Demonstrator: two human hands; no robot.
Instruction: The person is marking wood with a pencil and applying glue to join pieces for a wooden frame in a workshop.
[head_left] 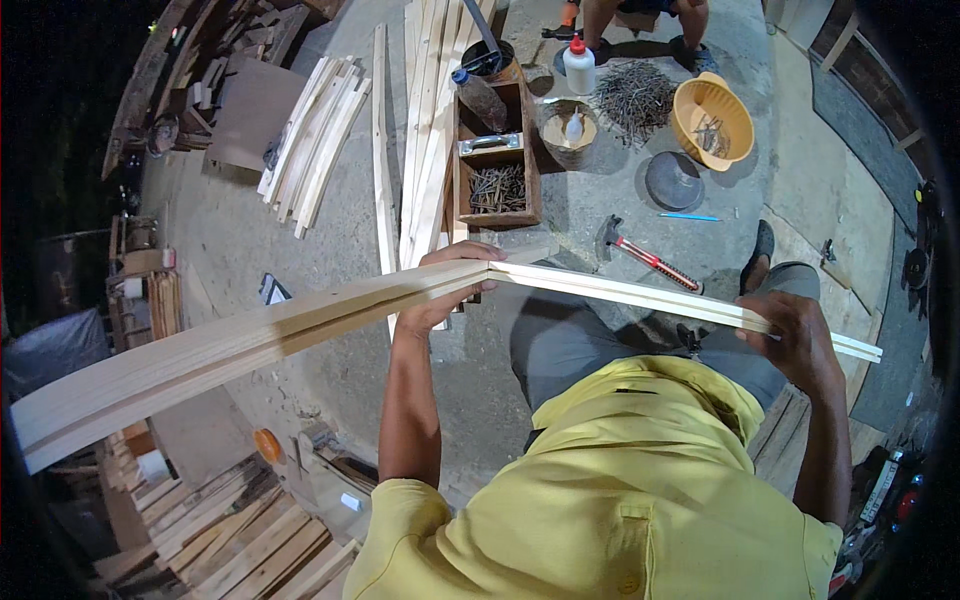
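Two pale grooved wooden strips meet end to end at an angle in front of me. The left strip looks wide near the left rim and narrows toward the joint; the right strip runs on past my right knee. My left hand is closed around the wood at the joint, fingers above and below it. Farther along, my right hand grips the right strip short of its free end. Below the right strip's middle lie my lap and grey trousers. A claw hammer with a red and black handle rests on the floor beyond it.
Beyond the wood stand a wooden tote of nails, a white glue bottle and a yellow basin. A nail heap and a blue pencil lie nearby. Lumber is stacked at left. Another person's legs show at the top.
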